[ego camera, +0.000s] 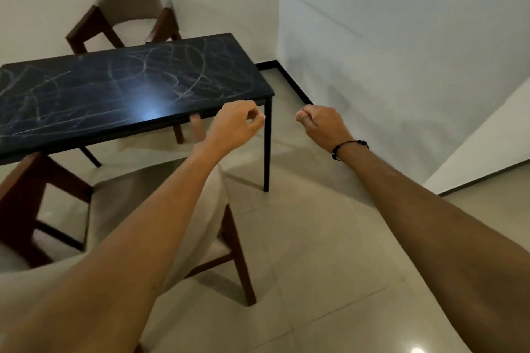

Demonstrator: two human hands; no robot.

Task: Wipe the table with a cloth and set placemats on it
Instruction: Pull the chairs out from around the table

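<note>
Both hands are out in front with fingers curled and nothing in them: the left hand hangs just over the near right corner of the bench, the right hand is off past that corner, over the tiled floor, and the two are near each other but apart. Neither touches the bench. No cloth and no placemats are in view, so the wiping has not begun.

The dark bench top is covered in pale scribbled smears, thickest toward its far right end. To do the wipe well, I judge the cloth must first be fetched, then pressed flat under an open palm and drawn in long overlapping strokes from the left end to the right, with extra pressure on the heavy arcs.

Both arms are stretched nearly straight from the bottom of the frame, backs of the hands up. The right wrist carries a thin black cord bracelet. A wooden chair stands below the left forearm, another chair beyond the bench
</note>
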